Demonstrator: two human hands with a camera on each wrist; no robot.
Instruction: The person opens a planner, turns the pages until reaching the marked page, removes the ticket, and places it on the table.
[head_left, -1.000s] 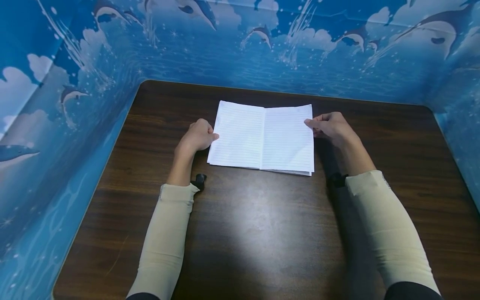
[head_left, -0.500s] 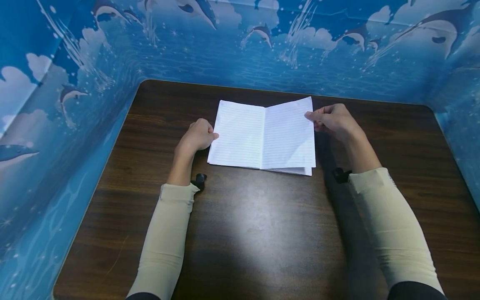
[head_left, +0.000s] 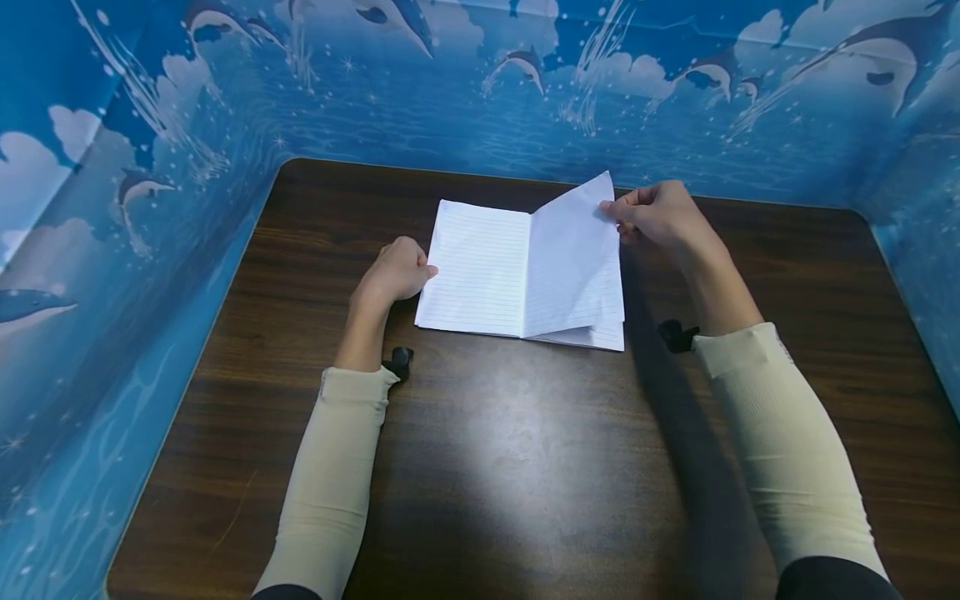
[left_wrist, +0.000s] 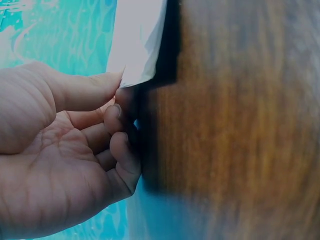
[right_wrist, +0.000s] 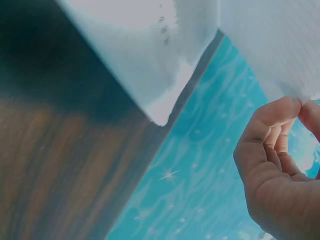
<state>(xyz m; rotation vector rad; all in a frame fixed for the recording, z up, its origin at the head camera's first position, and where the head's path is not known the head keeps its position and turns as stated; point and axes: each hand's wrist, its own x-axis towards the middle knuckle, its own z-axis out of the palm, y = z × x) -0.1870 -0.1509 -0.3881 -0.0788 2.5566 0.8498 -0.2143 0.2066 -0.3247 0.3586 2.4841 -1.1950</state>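
An open notebook with ruled white pages lies toward the back of the table. At its left edge my left hand pinches the pages between thumb and forefinger; the left wrist view shows the paper's corner in that pinch. My right hand pinches the outer edge of a right-hand page, which is raised and bends up from the spine. Below the lifted page, the lower right pages lie flat. In the right wrist view the raised sheet meets the fingertips of the right hand.
The dark wooden table has rounded corners. A blue sea-patterned sheet with dolphins stands around its back and sides. Small black wrist mounts stick out at both sleeve cuffs.
My right hand has moved up and slightly left, lifting one right-hand page off those beneath and turning it toward the spine. The left hand stays put on the left edge.
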